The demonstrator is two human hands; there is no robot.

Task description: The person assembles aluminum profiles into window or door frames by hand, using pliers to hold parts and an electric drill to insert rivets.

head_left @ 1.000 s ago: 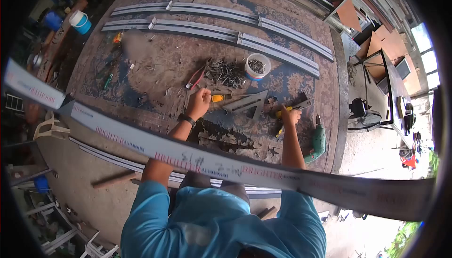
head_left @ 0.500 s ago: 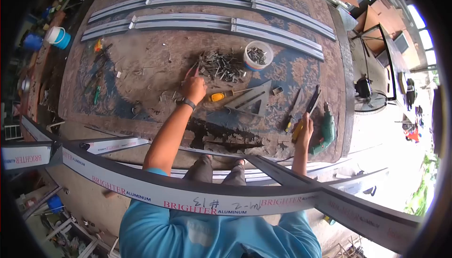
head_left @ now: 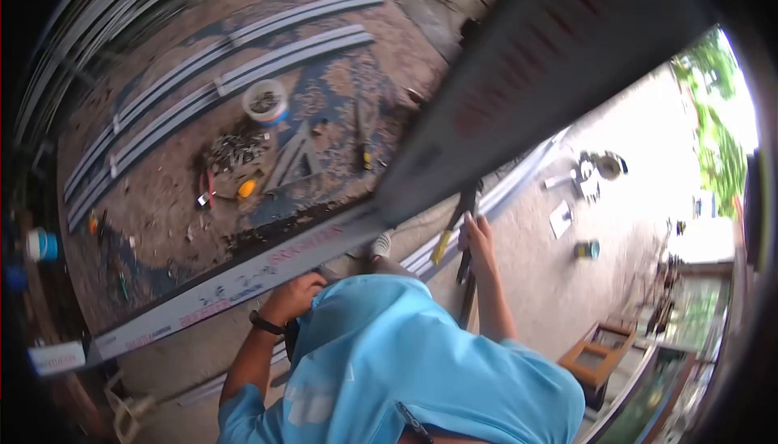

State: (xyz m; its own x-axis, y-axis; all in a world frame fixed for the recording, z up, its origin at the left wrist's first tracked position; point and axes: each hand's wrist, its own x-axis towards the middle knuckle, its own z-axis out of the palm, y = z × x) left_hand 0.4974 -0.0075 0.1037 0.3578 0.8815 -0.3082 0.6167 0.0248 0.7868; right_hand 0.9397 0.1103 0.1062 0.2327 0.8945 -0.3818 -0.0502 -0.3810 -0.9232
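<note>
My right hand [head_left: 478, 240] is closed round a tool with a yellow handle [head_left: 441, 248] and a long dark part; motion blur hides its exact kind. Beside my waist, at the shirt hem, is my left hand [head_left: 301, 295] with curled fingers; whatever they hold, if anything, is hidden. Red-handled pliers [head_left: 210, 189] lie on the worktable [head_left: 154, 241] by a heap of metal fasteners [head_left: 235, 152]. A white tub [head_left: 266, 102] of fasteners, a yellow-handled screwdriver [head_left: 247, 189] and a triangular set square [head_left: 296, 160] are close by.
A labelled aluminum frame [head_left: 235, 286] crosses between me and the table, and its near bar [head_left: 519, 79] blocks part of the view. Long aluminum profiles [head_left: 292, 51] lie across the table's far side. On the right floor are a power tool [head_left: 596, 175] and a can [head_left: 587, 249].
My view has swung to the right. My left hand has left the pliers and come back to my waist. My right hand has carried the yellow-handled tool off the table.
</note>
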